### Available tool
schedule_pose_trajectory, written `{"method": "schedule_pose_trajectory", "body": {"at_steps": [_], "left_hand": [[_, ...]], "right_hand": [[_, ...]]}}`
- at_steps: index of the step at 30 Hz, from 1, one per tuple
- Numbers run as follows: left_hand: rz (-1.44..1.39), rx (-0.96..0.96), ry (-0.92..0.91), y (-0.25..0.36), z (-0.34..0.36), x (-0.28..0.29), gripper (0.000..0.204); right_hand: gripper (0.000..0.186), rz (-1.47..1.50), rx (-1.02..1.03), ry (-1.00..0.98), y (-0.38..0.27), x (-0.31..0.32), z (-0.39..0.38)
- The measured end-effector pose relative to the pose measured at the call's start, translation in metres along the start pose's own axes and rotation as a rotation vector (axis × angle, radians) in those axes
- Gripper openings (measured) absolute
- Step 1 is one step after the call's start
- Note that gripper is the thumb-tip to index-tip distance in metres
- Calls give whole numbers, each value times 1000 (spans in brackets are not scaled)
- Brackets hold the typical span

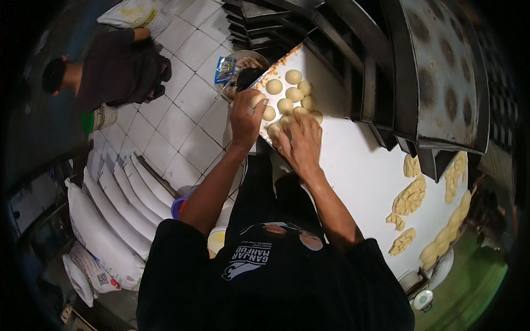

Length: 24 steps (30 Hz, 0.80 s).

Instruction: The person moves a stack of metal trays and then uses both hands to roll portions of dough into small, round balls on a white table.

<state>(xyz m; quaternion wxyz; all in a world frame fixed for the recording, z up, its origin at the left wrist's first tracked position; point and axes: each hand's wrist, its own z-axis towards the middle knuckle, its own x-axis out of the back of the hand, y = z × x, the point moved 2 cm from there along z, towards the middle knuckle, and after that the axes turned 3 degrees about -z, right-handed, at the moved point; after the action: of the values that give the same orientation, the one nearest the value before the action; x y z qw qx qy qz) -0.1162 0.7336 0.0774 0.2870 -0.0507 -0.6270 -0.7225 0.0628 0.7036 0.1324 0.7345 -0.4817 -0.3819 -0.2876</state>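
Placing or shaping the dough balls (294, 95) looks like the step in hand; they sit clustered at the left end of the white tabletop (353, 176). The left hand (245, 119) has its grip curled around one dough ball (257, 100), while the right hand (305, 140) bends over others, its hold unclear; the next move probably calls for light, even finger pressure.
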Motion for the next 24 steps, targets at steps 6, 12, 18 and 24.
{"method": "schedule_pose_trajectory", "body": {"at_steps": [6, 12, 18, 24], "left_hand": [[-262, 158, -86, -5, -37, -31, 58], [-185, -165, -499, 91, -115, -92, 50], [-8, -442, -1057, 135, -262, -247, 50], [-68, -454, -1176, 207, -318, -314, 42]], "right_hand": [[25, 177, -333, -145, 70, 52, -159], [21, -55, -606, 137, 151, 103, -292], [24, -44, -895, 329, 221, 149, -417], [38, -229, -758, 369, 285, 230, -457]]}}
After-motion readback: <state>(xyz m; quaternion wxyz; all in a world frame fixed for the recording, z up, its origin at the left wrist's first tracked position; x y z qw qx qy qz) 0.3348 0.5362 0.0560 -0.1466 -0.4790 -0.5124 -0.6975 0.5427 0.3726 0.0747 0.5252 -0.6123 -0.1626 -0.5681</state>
